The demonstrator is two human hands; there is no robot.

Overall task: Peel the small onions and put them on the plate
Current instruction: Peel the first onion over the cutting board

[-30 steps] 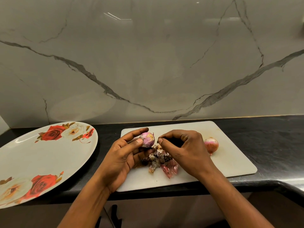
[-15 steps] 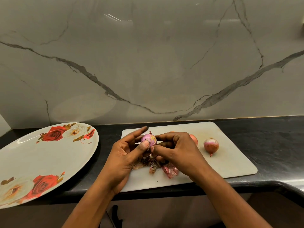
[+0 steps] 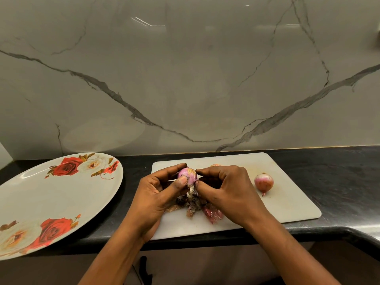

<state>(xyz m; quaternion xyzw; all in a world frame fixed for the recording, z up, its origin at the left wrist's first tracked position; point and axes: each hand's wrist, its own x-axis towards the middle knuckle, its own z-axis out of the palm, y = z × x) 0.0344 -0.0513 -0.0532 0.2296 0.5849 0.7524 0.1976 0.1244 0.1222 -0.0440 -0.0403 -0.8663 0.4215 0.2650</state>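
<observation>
My left hand (image 3: 158, 194) grips a small purple onion (image 3: 188, 175) between thumb and fingers above the white cutting board (image 3: 287, 204). Against the onion's right side, my right hand (image 3: 228, 190) pinches a strip of its skin. A pile of peeled skins (image 3: 195, 204) lies on the board under my hands. An unpeeled onion (image 3: 264, 181) sits on the board to the right. Another onion (image 3: 214, 165) peeks out behind my right hand. The large white plate with red roses (image 3: 41, 200) lies at the left with nothing on it.
The black counter (image 3: 339, 182) carries the board and plate, its front edge running close below my wrists. A marble wall (image 3: 185, 79) rises behind. The plate overhangs the counter's front edge at the left.
My right hand has moved left from the board to the onion and now pinches its skin. My left hand has turned the onion a little.
</observation>
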